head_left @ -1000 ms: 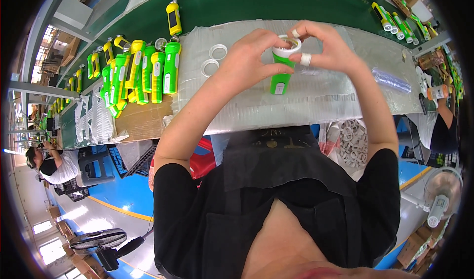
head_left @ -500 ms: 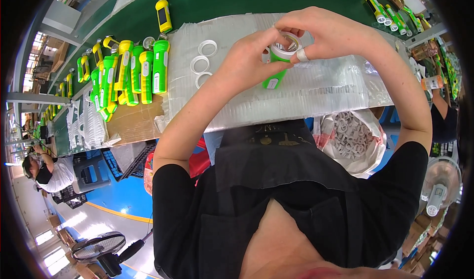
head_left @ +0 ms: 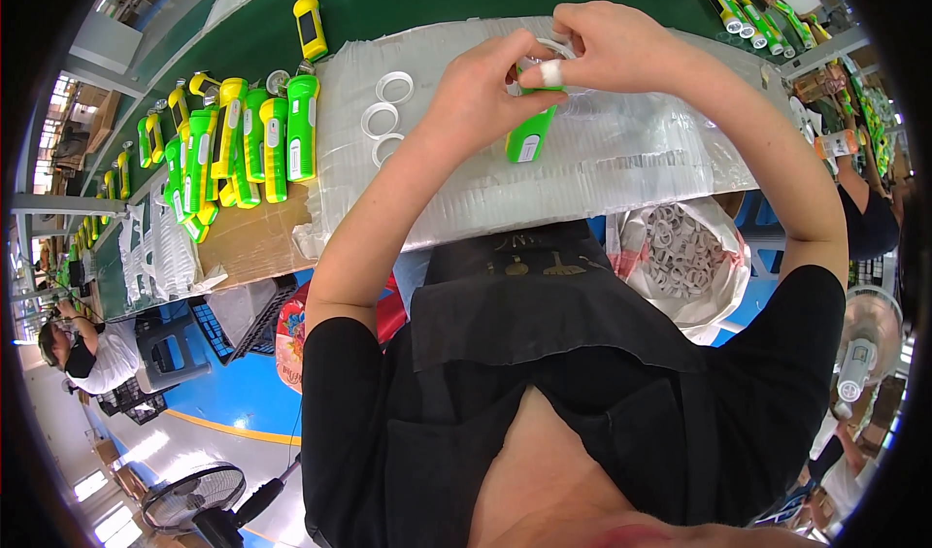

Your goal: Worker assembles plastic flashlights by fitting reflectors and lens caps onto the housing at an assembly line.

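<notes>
Both hands grip a green flashlight (head_left: 530, 136) above the plastic-covered work surface. Its tail points toward me, and a white ring (head_left: 555, 47) sits at its head end, partly hidden by fingers. My left hand (head_left: 482, 94) wraps the body near the head from the left. From the right, my right hand (head_left: 614, 47) curls around the ring, its white-taped thumb pressed across the near side. Beside my left forearm lie three loose white rings (head_left: 380, 120), the nearest partly covered by the arm.
Green and yellow flashlights (head_left: 301, 126) lie in a pile at the left, with one yellow flashlight (head_left: 310, 26) farther back. More flashlights (head_left: 762, 26) rest at the far right. Below the table edge sits a white bag (head_left: 680, 257) of white rings. A fan (head_left: 199, 499) stands lower left.
My right hand has turned around the flashlight's head, its taped thumb sweeping left across the front. The flashlight, hands and surroundings appear slightly farther left and higher in view.
</notes>
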`<state>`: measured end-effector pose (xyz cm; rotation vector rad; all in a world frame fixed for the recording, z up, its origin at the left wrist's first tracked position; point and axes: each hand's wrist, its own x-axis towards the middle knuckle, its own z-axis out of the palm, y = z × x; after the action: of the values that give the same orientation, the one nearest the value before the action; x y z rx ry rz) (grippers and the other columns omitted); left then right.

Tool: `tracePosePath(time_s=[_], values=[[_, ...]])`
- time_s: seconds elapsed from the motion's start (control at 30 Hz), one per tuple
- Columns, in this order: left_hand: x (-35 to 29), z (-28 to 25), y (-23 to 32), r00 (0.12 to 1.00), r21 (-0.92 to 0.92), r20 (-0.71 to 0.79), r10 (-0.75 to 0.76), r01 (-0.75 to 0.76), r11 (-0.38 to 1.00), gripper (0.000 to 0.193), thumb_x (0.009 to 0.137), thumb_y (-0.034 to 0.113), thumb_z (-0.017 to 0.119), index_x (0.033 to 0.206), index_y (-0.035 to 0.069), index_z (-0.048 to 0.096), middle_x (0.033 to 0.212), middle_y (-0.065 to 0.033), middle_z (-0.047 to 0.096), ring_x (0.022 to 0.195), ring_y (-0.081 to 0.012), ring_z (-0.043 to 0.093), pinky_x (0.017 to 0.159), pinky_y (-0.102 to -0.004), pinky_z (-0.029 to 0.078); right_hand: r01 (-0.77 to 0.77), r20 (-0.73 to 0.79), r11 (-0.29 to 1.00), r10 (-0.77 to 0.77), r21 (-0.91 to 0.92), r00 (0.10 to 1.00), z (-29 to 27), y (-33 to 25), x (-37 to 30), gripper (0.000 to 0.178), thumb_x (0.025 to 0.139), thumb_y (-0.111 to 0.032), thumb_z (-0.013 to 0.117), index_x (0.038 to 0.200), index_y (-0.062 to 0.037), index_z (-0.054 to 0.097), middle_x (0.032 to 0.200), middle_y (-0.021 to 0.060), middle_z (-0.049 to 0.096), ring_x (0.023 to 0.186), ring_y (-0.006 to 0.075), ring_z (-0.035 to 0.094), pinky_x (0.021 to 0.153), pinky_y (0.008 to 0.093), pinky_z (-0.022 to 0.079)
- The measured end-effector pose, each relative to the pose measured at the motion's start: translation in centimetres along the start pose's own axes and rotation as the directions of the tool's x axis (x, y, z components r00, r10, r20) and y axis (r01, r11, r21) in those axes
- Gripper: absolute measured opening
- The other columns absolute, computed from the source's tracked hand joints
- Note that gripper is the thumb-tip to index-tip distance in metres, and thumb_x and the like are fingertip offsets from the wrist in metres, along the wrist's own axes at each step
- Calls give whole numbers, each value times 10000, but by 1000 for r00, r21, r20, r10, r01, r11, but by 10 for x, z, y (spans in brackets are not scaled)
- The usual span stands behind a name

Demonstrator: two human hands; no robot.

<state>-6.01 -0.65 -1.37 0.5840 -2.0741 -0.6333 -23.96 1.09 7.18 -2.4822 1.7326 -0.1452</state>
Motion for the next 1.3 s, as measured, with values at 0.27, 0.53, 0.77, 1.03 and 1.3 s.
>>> tracePosePath(time_s=[0.27,0.53,0.77,1.03,1.3], values=[[-2,5,6,999,81,-34,31,-29,996,376,674,204,822,948,101,586,818,-47,632,704,-233,598,619,-348,492,-56,-50,998,54,-36,997,14,-2,-2,558,697,-514,688,866,14,618,816,147,635,749,300,619,660,374,490],[0,9,4,996,82,-83,23,-16,996,382,653,222,834,925,118,587,769,-55,607,699,-234,602,592,-354,488,423,-133,863,-402,277,906,14,15,-1,561,699,-550,673,810,-11,566,724,121,586,698,283,585,596,374,450],[0,11,6,996,74,-82,-20,26,997,390,638,225,844,902,122,576,767,-52,603,691,-225,598,599,-350,490,247,-115,949,-228,196,967,8,26,5,601,701,-559,706,917,-14,574,872,118,602,797,239,594,652,357,452],[0,9,6,998,79,-54,-31,35,996,389,642,221,842,913,125,580,803,-52,618,710,-226,603,621,-349,494,103,3,979,-105,174,994,7,18,3,469,740,-436,747,880,-11,605,813,99,584,735,206,573,612,322,439],[0,10,3,998,88,-66,23,-17,996,382,647,219,839,911,121,581,810,-51,621,714,-226,607,625,-352,498,140,-74,956,-125,257,989,2,16,-4,458,794,-355,732,1078,-23,595,1030,85,584,847,186,583,673,325,463]])
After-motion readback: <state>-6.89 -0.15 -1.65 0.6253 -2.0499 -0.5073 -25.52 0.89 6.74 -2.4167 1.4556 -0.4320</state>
